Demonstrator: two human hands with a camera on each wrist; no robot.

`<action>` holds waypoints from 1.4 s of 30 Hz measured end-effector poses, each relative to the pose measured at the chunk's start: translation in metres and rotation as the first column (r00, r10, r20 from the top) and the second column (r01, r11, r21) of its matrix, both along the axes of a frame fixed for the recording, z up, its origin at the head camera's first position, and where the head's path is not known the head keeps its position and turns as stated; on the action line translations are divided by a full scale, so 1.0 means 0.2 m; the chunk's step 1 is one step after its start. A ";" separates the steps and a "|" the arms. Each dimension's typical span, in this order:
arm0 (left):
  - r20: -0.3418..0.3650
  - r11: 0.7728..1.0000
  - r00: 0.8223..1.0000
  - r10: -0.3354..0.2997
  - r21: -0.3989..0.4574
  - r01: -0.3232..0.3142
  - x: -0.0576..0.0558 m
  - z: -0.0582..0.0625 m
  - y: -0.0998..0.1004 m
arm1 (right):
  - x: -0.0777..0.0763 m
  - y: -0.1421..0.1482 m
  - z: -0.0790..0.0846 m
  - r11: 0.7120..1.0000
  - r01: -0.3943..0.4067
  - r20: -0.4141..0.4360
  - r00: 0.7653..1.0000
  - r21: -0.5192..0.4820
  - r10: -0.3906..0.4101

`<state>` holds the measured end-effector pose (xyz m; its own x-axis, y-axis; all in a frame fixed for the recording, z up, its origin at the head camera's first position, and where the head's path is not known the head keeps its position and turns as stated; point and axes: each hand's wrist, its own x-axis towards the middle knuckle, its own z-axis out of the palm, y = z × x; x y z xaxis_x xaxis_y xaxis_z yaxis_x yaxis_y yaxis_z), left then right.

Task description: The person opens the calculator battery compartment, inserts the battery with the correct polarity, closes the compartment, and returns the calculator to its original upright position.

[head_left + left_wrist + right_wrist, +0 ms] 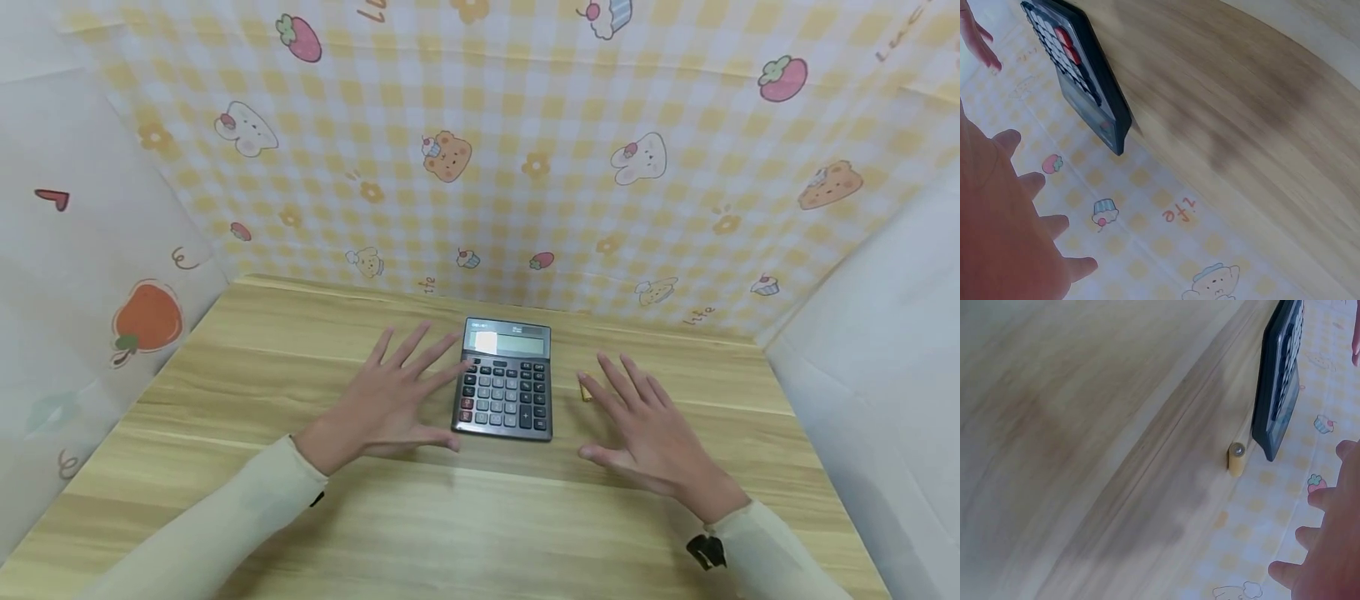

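Wooden table (pixel 225 500) carries a calculator (pixel 506 379) near its far edge. Left hand (pixel 390 400) hovers just left of it, palm down, fingers spread straight, holding nothing. Right hand (pixel 648 433) hovers to its right, fingers likewise spread, with a small yellow battery (pixel 584 392) beside its fingertips.

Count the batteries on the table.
1. A single yellow battery lies on the wooden table, right of the calculator, by the right hand fingertips. Others may be hidden under the hands.
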<state>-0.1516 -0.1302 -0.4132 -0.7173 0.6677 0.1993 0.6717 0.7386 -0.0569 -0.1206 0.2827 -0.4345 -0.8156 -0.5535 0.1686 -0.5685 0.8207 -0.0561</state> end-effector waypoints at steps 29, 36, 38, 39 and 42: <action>0.671 0.847 0.741 0.036 0.373 -0.379 -0.02 -0.04 0.08 | -0.13 0.00 0.00 0.937 0.197 0.279 0.953 -0.290 -0.115; 0.737 0.796 0.675 0.013 0.401 -0.453 -0.03 -0.07 0.13 | -0.24 -0.06 0.01 0.876 0.263 0.378 0.920 -0.405 -0.101; 0.750 0.789 0.661 0.018 0.396 -0.471 -0.03 -0.08 0.14 | -0.27 -0.07 0.01 0.856 0.285 0.405 0.909 -0.432 -0.098; 0.755 0.786 0.656 0.021 0.393 -0.477 -0.03 -0.08 0.15 | -0.29 -0.08 0.02 0.846 0.296 0.419 0.903 -0.443 -0.096; 0.771 0.773 0.636 0.020 0.392 -0.499 -0.03 -0.09 0.17 | -0.34 -0.11 0.02 0.819 0.324 0.450 0.888 -0.474 -0.091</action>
<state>-0.1579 -0.0954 -0.4310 -0.9069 0.3754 -0.1916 0.0922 0.6203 0.7789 -0.1883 0.2601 -0.4313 -0.9587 -0.2835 0.0228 -0.2209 0.6917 -0.6876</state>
